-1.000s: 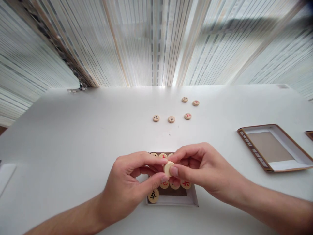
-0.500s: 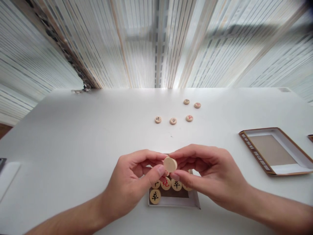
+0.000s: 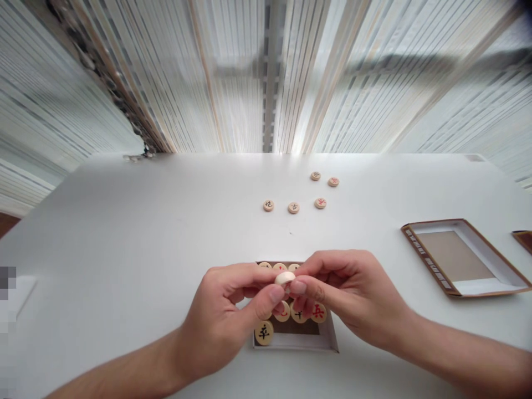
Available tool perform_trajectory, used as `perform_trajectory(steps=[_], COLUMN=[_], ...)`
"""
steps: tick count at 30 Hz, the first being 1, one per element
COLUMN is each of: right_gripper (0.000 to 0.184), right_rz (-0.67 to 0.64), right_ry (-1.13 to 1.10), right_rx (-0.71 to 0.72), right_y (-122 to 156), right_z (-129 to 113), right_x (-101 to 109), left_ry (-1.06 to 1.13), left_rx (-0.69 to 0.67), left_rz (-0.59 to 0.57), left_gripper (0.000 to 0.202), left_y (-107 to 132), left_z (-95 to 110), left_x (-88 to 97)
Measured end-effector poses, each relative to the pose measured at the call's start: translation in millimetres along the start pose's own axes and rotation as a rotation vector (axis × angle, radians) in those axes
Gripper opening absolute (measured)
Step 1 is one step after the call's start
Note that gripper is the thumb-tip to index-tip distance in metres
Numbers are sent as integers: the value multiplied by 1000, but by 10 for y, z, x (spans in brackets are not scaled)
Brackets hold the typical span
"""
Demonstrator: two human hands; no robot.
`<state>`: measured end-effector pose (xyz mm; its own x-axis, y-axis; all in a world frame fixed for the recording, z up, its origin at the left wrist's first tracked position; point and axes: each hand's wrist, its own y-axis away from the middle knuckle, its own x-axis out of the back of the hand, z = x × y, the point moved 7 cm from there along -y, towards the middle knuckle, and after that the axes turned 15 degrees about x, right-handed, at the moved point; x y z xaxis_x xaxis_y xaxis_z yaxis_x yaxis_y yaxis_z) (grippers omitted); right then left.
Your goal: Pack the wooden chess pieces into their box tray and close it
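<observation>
Left hand and right hand, fingers nearly closed, pinch a tilted disc, probably for fine control. Tray below holds lettered discs.

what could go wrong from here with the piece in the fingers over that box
The pale, round, wood-like piece sits tilted between the fingertips of the left hand and right hand, so it might slip and drop.

The shallow, white-walled cardboard box is partly hidden beneath both hands, so a knuckle could nudge pieces there.

The round black-character piece has bare floor beside it and could slide if bumped.
</observation>
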<state>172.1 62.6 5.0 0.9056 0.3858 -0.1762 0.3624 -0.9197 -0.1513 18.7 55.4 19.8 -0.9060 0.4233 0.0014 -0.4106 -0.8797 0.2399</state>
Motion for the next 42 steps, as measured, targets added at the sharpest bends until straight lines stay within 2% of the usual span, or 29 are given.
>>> perform_trajectory(steps=[2,4,6,9,13,18,23,29,42], right_gripper=[12,18,26,27,21,14,14,10,5], right_rz=[9,31,18,-49,-88,-129,-134,-237,-380], right_ry=[85,224,395,645,852,1001,989,942,958], right_rx=[71,207,388,621,738,760,688,538,503], right_y=[-5,-6,9,59,101,126,155,299,471], right_z=[-43,-134,-257,-400,-491,-601,-665,-467,-180], right_x=[23,50,30,-71,-167,-276,-320,-321,-334], left_ry=[119,183,205,214,211,157,136,47,-58], left_rx=[139,213,236,247,254,189,56,-36,-87], left_rz=[-15,-24,-47,-87,-91,-90,55,176,233], left_gripper=[19,20,23,26,19,21,26,22,17], left_y=[-33,-58,-74,-73,-58,-44,-66,-124,-141], left_z=[-79,-136,-164,-175,-157,-110,-45,-35,-23], left_x=[20,36,34,1,-31,-12,174,275,287])
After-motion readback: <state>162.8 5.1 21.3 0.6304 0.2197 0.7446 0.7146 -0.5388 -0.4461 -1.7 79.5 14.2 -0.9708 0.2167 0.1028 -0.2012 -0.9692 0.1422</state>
